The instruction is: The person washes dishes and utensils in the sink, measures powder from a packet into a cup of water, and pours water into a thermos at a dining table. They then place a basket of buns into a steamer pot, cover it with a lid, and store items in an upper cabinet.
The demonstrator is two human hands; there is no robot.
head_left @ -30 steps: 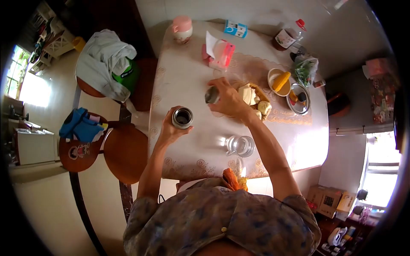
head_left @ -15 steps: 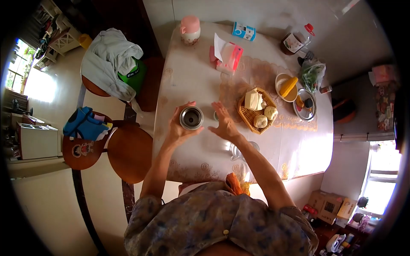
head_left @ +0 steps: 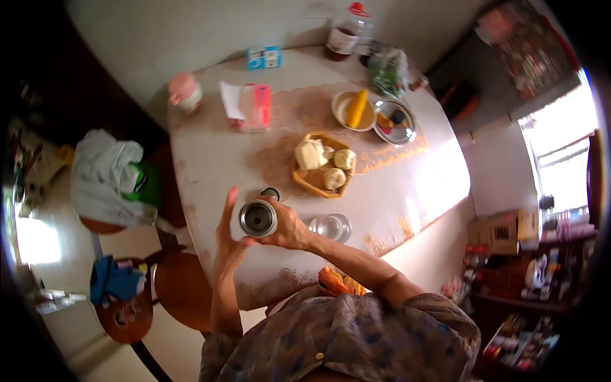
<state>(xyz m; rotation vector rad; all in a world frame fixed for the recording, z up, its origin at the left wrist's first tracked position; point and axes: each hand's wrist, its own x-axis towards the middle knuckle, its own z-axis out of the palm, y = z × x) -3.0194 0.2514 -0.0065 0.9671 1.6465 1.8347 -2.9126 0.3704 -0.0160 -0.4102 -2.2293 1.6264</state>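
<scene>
An open-topped steel thermos cup (head_left: 258, 218) stands upright over the near left part of the table, its dark inside facing me. My right hand (head_left: 287, 226) is wrapped round its right side. My left hand (head_left: 228, 235) is open at the left of the cup, fingers stretched out and thumb apart; I cannot tell if the thumb tip touches it. Just beyond the cup lies a small round dark-rimmed item (head_left: 270, 192), perhaps its lid, partly hidden. A clear glass mug (head_left: 331, 227) stands to the right, next to my right forearm.
A wicker basket (head_left: 305, 183) with steamed buns sits mid-table. Beyond it are a bowl (head_left: 340, 113) with corn, a steel plate (head_left: 407, 132), a tissue pack (head_left: 258, 107), a pink-topped jug (head_left: 186, 94), a blue box (head_left: 264, 57) and a red-capped bottle (head_left: 344, 39). Stools (head_left: 181, 286) stand left.
My right hand has closed round the thermos cup from the right. My left hand has let go and opened beside it. The view has turned, shifting the table's things leftward.
</scene>
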